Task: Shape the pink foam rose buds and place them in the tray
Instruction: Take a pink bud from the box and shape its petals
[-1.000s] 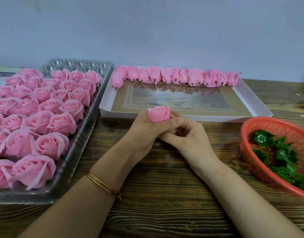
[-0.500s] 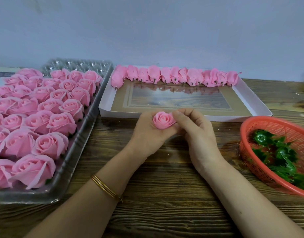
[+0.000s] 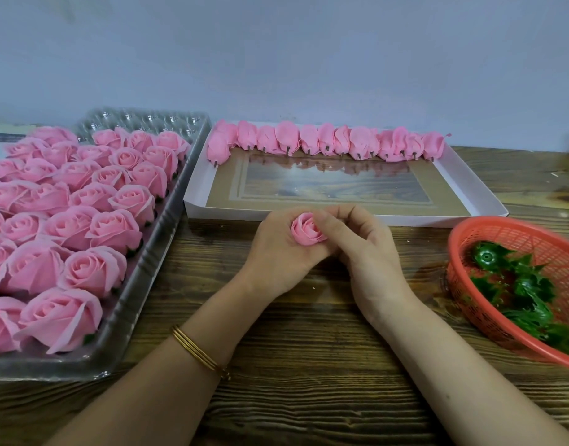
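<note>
A pink foam rose bud (image 3: 305, 232) sits between both hands above the wooden table, its open face turned toward me. My left hand (image 3: 276, 255) cups it from the left and below. My right hand (image 3: 363, 249) pinches its right side with thumb and fingers. To the left lies a clear plastic tray (image 3: 148, 284) filled with several opened pink roses (image 3: 83, 220). Along the far edge of a white shallow box (image 3: 469, 188) runs a row of closed pink buds (image 3: 328, 141), stems pointing toward me.
A red plastic basket (image 3: 489, 313) holding several green plastic calyxes (image 3: 521, 284) stands at the right edge. The tray's far cells (image 3: 148, 119) hold no roses. A gold bangle (image 3: 196, 350) circles my left wrist. A pale wall rises behind the table.
The bud has been tipped from upright so that its spiral faces me, and it sank slightly. My right hand came up from under the left hand to grip the bud's right side.
</note>
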Demonstrator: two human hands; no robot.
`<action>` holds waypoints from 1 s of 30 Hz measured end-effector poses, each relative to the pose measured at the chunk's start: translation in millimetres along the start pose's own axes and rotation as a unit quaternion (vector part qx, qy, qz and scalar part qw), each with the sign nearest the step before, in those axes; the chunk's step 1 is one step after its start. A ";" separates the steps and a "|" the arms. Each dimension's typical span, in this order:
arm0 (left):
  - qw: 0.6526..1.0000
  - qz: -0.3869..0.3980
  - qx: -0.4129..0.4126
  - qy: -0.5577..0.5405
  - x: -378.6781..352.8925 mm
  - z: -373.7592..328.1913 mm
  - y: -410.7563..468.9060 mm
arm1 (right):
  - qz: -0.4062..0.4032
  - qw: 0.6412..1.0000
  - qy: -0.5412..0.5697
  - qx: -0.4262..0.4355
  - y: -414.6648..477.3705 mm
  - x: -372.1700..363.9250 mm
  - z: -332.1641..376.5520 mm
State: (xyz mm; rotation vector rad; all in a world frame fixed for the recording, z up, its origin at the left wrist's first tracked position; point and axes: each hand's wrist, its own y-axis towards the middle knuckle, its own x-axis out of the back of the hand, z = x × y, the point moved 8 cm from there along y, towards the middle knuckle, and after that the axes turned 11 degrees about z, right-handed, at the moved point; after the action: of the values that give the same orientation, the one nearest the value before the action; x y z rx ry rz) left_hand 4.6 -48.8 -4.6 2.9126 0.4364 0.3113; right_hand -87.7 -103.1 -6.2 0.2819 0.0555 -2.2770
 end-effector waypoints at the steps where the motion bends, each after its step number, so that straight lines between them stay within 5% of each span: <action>1: 1.000 0.002 -0.003 0.008 -0.1 -1.6 -0.2 | -0.002 1.000 -0.005 0.001 -0.1 -0.1 0.5; 19: 1.000 0.000 -0.030 0.009 -0.9 -6.0 -0.9 | -0.002 0.998 -0.060 0.005 -0.6 0.7 1.3; 23: 0.997 -0.070 -0.018 -0.038 9.3 -7.0 -4.7 | -0.024 1.000 -0.008 0.004 0.9 3.7 -0.7; 30: 0.977 -0.144 0.014 -0.160 11.9 -1.8 -5.0 | 0.003 0.990 -0.131 0.058 0.1 -4.0 4.8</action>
State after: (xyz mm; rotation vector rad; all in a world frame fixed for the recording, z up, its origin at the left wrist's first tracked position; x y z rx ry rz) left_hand 14.0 -40.3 -1.8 2.7979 0.7967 -0.2031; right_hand -86.0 -100.9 -0.6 0.0405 -0.2137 -2.2952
